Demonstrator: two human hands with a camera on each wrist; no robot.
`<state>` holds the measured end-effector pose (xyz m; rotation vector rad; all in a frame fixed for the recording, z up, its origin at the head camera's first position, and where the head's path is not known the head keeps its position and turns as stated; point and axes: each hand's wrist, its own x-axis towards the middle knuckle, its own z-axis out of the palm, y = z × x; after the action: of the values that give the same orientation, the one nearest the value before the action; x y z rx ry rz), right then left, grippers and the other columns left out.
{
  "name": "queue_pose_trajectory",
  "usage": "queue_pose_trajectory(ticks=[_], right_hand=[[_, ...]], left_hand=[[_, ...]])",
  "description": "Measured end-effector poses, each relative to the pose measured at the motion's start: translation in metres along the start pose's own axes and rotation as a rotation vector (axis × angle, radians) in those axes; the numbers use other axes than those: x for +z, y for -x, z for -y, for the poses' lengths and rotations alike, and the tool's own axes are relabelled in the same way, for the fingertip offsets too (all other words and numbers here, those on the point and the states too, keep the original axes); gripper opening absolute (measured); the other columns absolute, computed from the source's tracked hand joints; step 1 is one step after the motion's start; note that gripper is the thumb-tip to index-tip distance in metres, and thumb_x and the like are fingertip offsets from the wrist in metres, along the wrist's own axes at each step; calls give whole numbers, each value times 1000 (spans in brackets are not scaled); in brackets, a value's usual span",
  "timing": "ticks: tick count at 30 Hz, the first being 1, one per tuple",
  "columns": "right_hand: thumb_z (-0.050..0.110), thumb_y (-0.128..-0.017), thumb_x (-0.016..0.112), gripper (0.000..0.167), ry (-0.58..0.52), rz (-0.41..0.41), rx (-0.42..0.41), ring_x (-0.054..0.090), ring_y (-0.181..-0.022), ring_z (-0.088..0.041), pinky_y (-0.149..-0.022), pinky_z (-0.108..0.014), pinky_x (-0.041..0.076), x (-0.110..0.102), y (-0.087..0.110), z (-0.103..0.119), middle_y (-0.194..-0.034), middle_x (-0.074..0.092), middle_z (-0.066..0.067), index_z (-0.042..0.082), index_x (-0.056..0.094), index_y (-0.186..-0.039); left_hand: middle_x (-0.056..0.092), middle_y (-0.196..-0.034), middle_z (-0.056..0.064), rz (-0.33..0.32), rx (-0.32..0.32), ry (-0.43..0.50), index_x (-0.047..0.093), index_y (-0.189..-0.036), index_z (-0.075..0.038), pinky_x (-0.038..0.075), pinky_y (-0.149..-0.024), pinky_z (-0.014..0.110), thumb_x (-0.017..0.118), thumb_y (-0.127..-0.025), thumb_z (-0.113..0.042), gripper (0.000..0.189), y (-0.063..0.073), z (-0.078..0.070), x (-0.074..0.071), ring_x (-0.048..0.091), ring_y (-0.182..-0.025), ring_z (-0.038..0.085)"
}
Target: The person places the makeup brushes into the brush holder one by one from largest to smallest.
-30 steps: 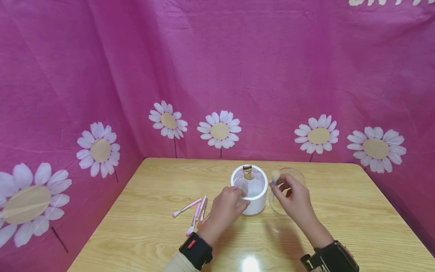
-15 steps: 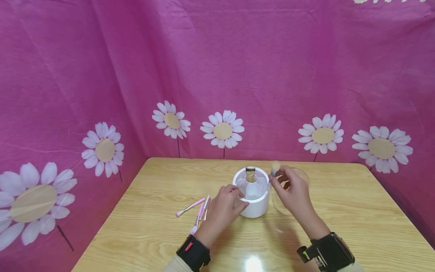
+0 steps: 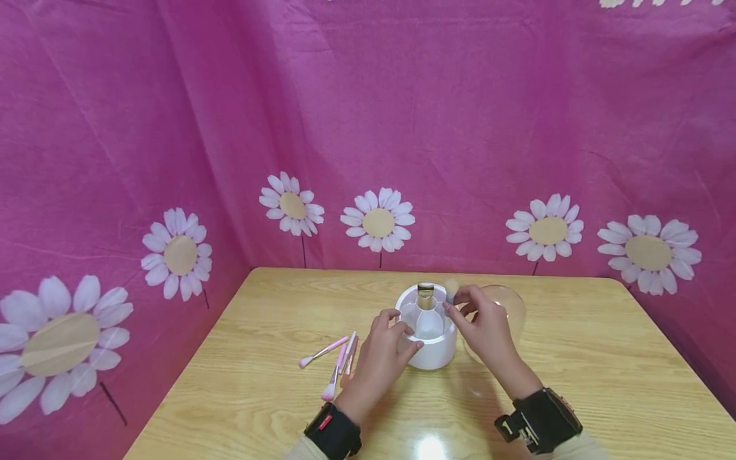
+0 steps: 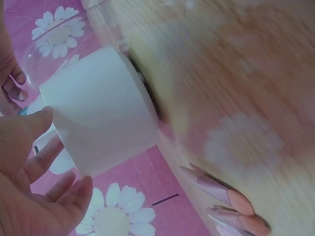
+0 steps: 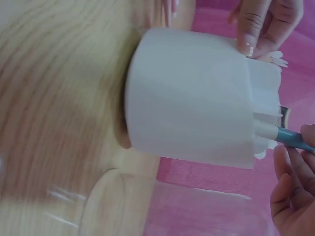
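Note:
A round white makeup brush holder with inner dividers stands upright on the table. My left hand holds its near-left rim between thumb and fingers. Over the right side of the rim, my right hand pinches a makeup brush, bristles up. This brush has pale bristles, a blue ferrule and a whitish handle, whose lower part goes behind the holder's rim in the right wrist view. A gold-coloured piece with a dark top stands upright inside the holder toward the back.
Several pink, white and brownish makeup brushes lie left of the holder, partly beside my left forearm. A clear round cover stands right of the holder, behind my right hand. Pink cloth with daisies hangs behind the wooden table.
My right hand has moved left with the makeup brush, from beside the holder to over its rim, and the brush has come lower. My left hand stays on the rim.

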<state>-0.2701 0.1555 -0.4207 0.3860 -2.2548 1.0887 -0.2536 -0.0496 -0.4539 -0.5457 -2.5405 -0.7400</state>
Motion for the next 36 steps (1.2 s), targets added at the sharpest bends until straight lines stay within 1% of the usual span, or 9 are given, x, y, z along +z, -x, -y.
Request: queue_pose_trajectory(ticks=[3, 6, 10, 13, 17, 22, 24, 29, 36], right_hand=[[5, -85, 81, 23, -8, 4, 5, 65, -66, -17, -56, -23, 50, 2, 3, -2, -86, 74, -9, 3, 64, -100], [4, -84, 82, 22, -15, 3, -8, 65, -65, -17, -54, -22, 50, 3, 5, -3, -85, 73, -8, 3, 65, -97], [2, -83, 82, 21, -17, 14, -26, 65, -64, -16, -53, -22, 49, 3, 6, -2, -85, 73, -8, 4, 66, -96], [0, -82, 82, 22, -17, 27, -25, 65, -65, -16, -55, -22, 50, 3, 7, -2, -86, 74, -8, 3, 66, -97], [1, -82, 82, 22, -9, 49, -5, 66, -66, -17, -56, -23, 51, 3, 8, -3, -87, 73, -9, 3, 66, -97], [3, -84, 81, 22, 1, 84, 29, 65, -68, -17, -56, -24, 51, 3, 10, -4, -89, 73, -10, 3, 67, -100], [3, -84, 81, 22, 5, 90, 31, 65, -69, -18, -57, -24, 52, 3, 10, -4, -90, 73, -10, 3, 67, -102], [4, -86, 80, 20, 16, 83, 24, 65, -68, -16, -58, -24, 53, 2, 12, -4, -89, 73, -10, 2, 68, -102], [3, -88, 76, 16, 27, 79, 45, 64, -66, -15, -57, -24, 52, -1, 16, -5, -89, 73, -10, 1, 68, -101]], left_hand=[[61, -132, 12, 4, -8, -2, 75, -98, -11, 59, -83, 37, 82, -86, -35, 28, 1, 0, 0, 61, -119, 27], [62, -135, 13, 26, -27, 10, 74, -99, -11, 58, -90, 42, 81, -87, -37, 29, 1, 0, 0, 61, -122, 29], [63, -136, 15, 43, -39, 31, 72, -99, -11, 57, -92, 43, 82, -85, -40, 34, 0, -1, 1, 63, -123, 31], [65, -134, 15, 31, -36, 25, 72, -98, -11, 58, -89, 42, 84, -83, -40, 35, 0, -2, 2, 65, -119, 31], [68, -130, 14, 11, -34, -1, 73, -95, -11, 59, -85, 40, 85, -82, -39, 33, -2, -3, 3, 68, -115, 29], [69, -128, 14, 12, -42, -16, 73, -93, -11, 60, -84, 38, 86, -81, -38, 32, -3, -3, 4, 69, -114, 28], [69, -127, 15, 10, -37, -12, 73, -92, -11, 60, -82, 38, 86, -82, -37, 31, -3, -2, 3, 69, -112, 29], [70, -125, 16, -1, -21, 5, 72, -90, -11, 61, -80, 38, 86, -82, -35, 29, -1, -2, 3, 70, -110, 30], [69, -125, 16, 3, -21, 13, 73, -91, -9, 60, -82, 39, 86, -82, -35, 30, -2, -2, 2, 70, -111, 31]])
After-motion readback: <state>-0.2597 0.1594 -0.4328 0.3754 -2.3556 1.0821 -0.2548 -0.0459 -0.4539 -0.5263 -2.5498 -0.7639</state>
